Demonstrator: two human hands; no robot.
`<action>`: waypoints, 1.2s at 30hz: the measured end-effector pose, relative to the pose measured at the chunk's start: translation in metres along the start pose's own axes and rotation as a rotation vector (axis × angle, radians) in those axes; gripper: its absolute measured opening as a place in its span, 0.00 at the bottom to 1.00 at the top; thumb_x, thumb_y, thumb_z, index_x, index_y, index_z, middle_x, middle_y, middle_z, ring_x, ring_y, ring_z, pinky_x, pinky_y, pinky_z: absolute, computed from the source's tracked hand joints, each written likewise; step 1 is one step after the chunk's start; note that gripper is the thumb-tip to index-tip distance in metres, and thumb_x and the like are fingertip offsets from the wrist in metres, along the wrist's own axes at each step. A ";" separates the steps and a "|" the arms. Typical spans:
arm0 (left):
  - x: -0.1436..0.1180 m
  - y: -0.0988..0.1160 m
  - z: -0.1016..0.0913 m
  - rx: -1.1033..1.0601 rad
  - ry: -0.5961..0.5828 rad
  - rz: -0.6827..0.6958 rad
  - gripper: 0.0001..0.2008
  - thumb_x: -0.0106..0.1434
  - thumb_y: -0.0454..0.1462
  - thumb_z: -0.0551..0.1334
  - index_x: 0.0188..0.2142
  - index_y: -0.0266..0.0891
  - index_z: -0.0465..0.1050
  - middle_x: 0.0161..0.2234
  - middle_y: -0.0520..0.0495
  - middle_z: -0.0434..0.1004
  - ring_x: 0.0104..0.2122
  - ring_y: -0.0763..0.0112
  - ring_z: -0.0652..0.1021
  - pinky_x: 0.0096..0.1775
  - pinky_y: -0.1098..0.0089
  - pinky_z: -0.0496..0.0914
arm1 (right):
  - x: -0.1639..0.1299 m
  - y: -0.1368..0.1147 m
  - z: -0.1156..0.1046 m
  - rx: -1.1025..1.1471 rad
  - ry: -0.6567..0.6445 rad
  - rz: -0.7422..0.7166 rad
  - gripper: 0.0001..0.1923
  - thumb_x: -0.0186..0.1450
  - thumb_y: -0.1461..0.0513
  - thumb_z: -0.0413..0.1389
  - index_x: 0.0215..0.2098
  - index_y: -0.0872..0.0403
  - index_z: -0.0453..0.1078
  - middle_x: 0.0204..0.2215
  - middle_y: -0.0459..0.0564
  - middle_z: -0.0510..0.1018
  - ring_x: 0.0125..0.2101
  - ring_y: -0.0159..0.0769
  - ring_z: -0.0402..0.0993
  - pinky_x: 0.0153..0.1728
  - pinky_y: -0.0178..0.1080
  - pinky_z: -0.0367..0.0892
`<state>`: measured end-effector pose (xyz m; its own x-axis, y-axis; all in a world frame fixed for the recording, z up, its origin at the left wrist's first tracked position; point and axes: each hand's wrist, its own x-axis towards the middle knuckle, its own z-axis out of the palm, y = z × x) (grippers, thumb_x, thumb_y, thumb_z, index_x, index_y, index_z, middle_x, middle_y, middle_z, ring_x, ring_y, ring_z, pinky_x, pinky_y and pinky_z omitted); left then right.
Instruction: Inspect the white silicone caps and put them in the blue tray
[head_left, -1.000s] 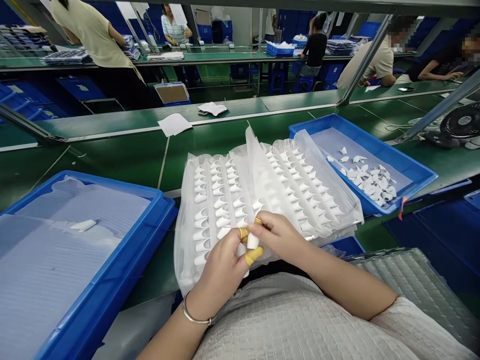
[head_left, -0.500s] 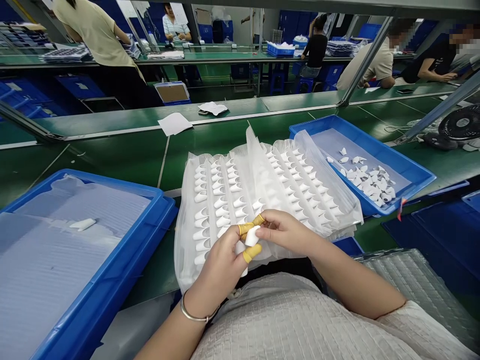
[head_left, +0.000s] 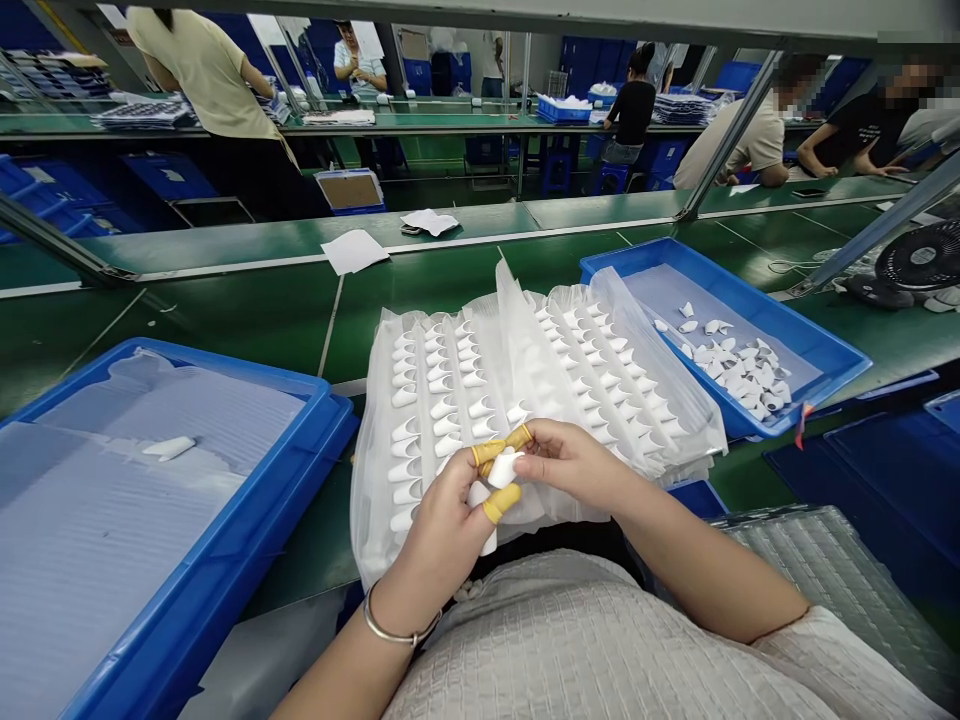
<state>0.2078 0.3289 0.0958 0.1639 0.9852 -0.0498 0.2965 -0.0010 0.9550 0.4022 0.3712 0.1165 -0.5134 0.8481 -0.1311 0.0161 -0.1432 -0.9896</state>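
Observation:
A small white curved plastic part (head_left: 504, 468) is held between my two hands, over the near edge of a packing tray. My left hand (head_left: 459, 505) wears yellow finger cots and grips the part from the left. My right hand (head_left: 559, 458) pinches it from the right, with a yellow cot on its index finger. Another white piece shows below, partly hidden by my left fingers. The translucent tray (head_left: 379, 400) lies under both hands, with rows of similar white parts in its pockets. A thin film sheet (head_left: 514, 320) stands up across its middle.
At right, a blue bin (head_left: 832, 350) holds a loose pile of white parts. Stacked blue bins (head_left: 300, 430) at left carry a lined sheet with a white piece (head_left: 171, 448). A fan (head_left: 919, 255) stands far right. Metal posts rise from the bench; several people work beyond.
The white part has tilted slightly between my fingers. Both hands stay nearly in place. The view has shifted a little.

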 end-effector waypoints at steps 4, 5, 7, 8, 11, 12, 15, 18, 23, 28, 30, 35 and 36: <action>0.001 -0.007 0.000 -0.080 0.057 0.013 0.17 0.61 0.42 0.66 0.48 0.43 0.68 0.43 0.46 0.76 0.45 0.63 0.76 0.48 0.61 0.70 | -0.003 -0.004 -0.002 -0.108 0.009 -0.069 0.12 0.63 0.58 0.64 0.43 0.54 0.73 0.39 0.49 0.76 0.40 0.37 0.72 0.41 0.40 0.67; 0.001 -0.007 0.000 -0.082 0.066 0.008 0.16 0.61 0.42 0.66 0.47 0.42 0.68 0.42 0.47 0.76 0.44 0.63 0.76 0.47 0.61 0.70 | -0.004 -0.005 -0.002 -0.172 0.014 -0.092 0.11 0.63 0.59 0.63 0.44 0.53 0.73 0.40 0.49 0.76 0.40 0.36 0.72 0.40 0.39 0.67; 0.001 -0.006 -0.001 -0.084 0.068 -0.002 0.14 0.61 0.41 0.66 0.45 0.42 0.69 0.39 0.48 0.76 0.41 0.65 0.76 0.45 0.62 0.70 | -0.005 -0.006 -0.003 -0.309 0.018 -0.164 0.11 0.65 0.61 0.62 0.45 0.52 0.73 0.40 0.48 0.77 0.40 0.36 0.71 0.39 0.38 0.67; 0.000 -0.004 -0.001 -0.088 0.065 -0.003 0.13 0.61 0.41 0.65 0.44 0.42 0.69 0.39 0.48 0.76 0.40 0.65 0.76 0.44 0.63 0.71 | -0.005 -0.005 -0.004 -0.373 0.019 -0.213 0.11 0.65 0.61 0.62 0.46 0.51 0.73 0.40 0.48 0.77 0.40 0.36 0.71 0.39 0.39 0.67; -0.002 -0.001 -0.002 -0.064 0.064 0.014 0.13 0.61 0.42 0.66 0.43 0.42 0.69 0.38 0.49 0.77 0.39 0.66 0.77 0.42 0.65 0.71 | -0.006 -0.002 -0.005 -0.519 0.029 -0.342 0.09 0.67 0.62 0.60 0.46 0.52 0.72 0.39 0.49 0.76 0.41 0.37 0.69 0.41 0.40 0.66; -0.002 0.000 -0.002 -0.034 0.072 0.023 0.13 0.61 0.42 0.66 0.43 0.42 0.70 0.38 0.49 0.77 0.39 0.66 0.77 0.42 0.65 0.71 | -0.006 0.000 -0.005 -0.541 0.032 -0.356 0.09 0.67 0.62 0.59 0.46 0.52 0.72 0.39 0.49 0.76 0.41 0.38 0.69 0.42 0.41 0.66; -0.003 0.000 -0.003 0.116 0.118 0.060 0.11 0.62 0.44 0.64 0.42 0.42 0.71 0.37 0.49 0.78 0.38 0.65 0.77 0.40 0.65 0.70 | -0.007 0.003 -0.005 -0.503 0.007 -0.302 0.13 0.67 0.61 0.59 0.50 0.51 0.70 0.42 0.50 0.75 0.42 0.38 0.69 0.42 0.41 0.66; -0.004 -0.002 -0.003 0.277 0.170 0.124 0.11 0.64 0.45 0.63 0.40 0.41 0.71 0.35 0.48 0.78 0.36 0.63 0.78 0.38 0.64 0.70 | -0.007 0.003 -0.001 -0.397 -0.018 -0.195 0.22 0.65 0.57 0.62 0.56 0.50 0.66 0.46 0.50 0.74 0.42 0.37 0.70 0.41 0.40 0.67; -0.007 -0.002 0.000 0.459 0.167 0.244 0.09 0.66 0.44 0.60 0.38 0.41 0.71 0.32 0.48 0.77 0.32 0.63 0.77 0.32 0.66 0.68 | -0.005 -0.003 0.015 -0.582 0.127 -0.125 0.19 0.62 0.48 0.63 0.32 0.54 0.66 0.28 0.44 0.69 0.29 0.33 0.65 0.29 0.36 0.58; -0.009 -0.001 0.002 0.426 0.141 0.302 0.07 0.67 0.43 0.61 0.39 0.42 0.71 0.31 0.50 0.77 0.31 0.66 0.77 0.33 0.67 0.69 | -0.001 -0.004 0.015 -0.415 0.116 -0.086 0.24 0.71 0.47 0.49 0.24 0.54 0.60 0.22 0.43 0.65 0.26 0.32 0.62 0.28 0.36 0.57; -0.009 -0.001 0.002 0.403 0.136 0.322 0.07 0.67 0.42 0.61 0.39 0.42 0.71 0.33 0.50 0.78 0.33 0.65 0.78 0.35 0.67 0.70 | 0.000 -0.002 0.010 -0.250 0.096 -0.034 0.26 0.72 0.46 0.46 0.25 0.54 0.64 0.22 0.45 0.68 0.26 0.32 0.65 0.30 0.36 0.61; -0.008 0.000 0.001 0.337 0.142 0.266 0.08 0.66 0.42 0.62 0.42 0.41 0.72 0.38 0.47 0.79 0.37 0.64 0.79 0.37 0.66 0.71 | 0.000 0.002 -0.002 -0.176 0.053 -0.023 0.27 0.69 0.42 0.49 0.30 0.55 0.70 0.26 0.47 0.72 0.28 0.34 0.67 0.32 0.37 0.63; -0.008 0.001 0.001 0.320 0.142 0.252 0.09 0.66 0.43 0.62 0.42 0.41 0.72 0.38 0.47 0.79 0.37 0.64 0.79 0.38 0.66 0.72 | -0.001 0.002 -0.003 -0.215 0.026 -0.042 0.26 0.69 0.42 0.50 0.29 0.55 0.70 0.27 0.47 0.71 0.29 0.34 0.66 0.32 0.37 0.63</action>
<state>0.2078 0.3211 0.0966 0.1440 0.9612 0.2354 0.5443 -0.2757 0.7923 0.4057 0.3715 0.1148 -0.4952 0.8643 -0.0884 0.1789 0.0019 -0.9839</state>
